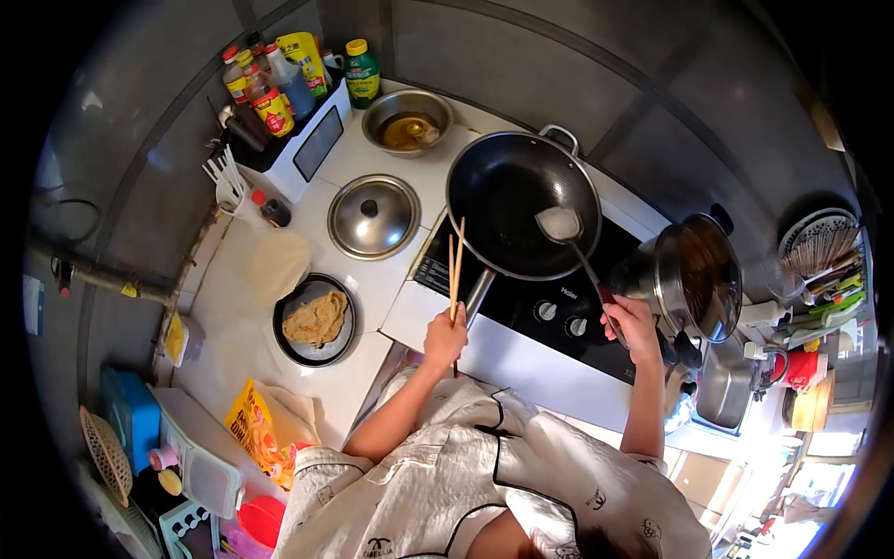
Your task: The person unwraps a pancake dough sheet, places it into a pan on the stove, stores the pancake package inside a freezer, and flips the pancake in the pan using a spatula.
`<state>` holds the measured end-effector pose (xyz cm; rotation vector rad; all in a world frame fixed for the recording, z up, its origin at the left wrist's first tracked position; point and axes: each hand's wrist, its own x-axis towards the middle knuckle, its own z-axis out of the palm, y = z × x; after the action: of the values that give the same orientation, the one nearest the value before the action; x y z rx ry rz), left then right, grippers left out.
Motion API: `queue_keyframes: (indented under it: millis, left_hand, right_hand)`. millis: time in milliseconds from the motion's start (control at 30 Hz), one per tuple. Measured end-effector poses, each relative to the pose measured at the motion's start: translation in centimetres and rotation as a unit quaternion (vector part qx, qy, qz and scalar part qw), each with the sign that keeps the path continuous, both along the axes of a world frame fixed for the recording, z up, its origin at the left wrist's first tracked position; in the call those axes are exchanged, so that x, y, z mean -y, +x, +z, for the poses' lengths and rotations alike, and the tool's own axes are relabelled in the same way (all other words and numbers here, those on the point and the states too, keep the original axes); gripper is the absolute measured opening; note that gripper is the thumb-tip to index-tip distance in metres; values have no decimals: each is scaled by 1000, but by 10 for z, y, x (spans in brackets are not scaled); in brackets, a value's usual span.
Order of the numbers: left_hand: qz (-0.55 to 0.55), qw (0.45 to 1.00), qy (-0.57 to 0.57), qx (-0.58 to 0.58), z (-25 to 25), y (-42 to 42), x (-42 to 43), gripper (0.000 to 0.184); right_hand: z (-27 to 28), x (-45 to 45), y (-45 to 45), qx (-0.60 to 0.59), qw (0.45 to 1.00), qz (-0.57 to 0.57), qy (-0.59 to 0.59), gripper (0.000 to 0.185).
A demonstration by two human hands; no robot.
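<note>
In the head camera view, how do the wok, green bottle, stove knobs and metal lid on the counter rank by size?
1. Wok
2. Metal lid
3. Green bottle
4. Left stove knob and right stove knob look alike

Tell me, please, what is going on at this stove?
A person is at the stove with a wok. Their right hand holds a long-handled utensil, its head inside the wok; the left hand holds chopsticks beside the wok's handle. A browned piece of food lies on a dark-rimmed plate.
</note>
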<state>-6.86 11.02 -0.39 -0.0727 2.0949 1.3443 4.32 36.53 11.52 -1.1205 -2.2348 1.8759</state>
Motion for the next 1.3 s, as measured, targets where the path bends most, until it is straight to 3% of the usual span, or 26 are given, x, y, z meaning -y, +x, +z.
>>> queue_keyframes:
  millis: [200, 533, 967, 1300]
  left_hand:
    - [-16, 993, 92, 78, 38, -9, 15, 34]
    - [-45, 992, 64, 103, 64, -23, 22, 33]
    - [-20, 979, 134, 153, 57, -27, 25, 33]
    - [-25, 976, 164, 140, 5, -23, 34, 32]
  right_hand:
    - [14, -1, 19, -19, 1000, -15, 13, 14]
    - [26, 7, 28, -45, 999, -16, 14, 17]
    - [25, 9, 12, -29, 999, 3, 39, 26]
    - [17, 13, 6, -30, 999, 1, 40, 25]
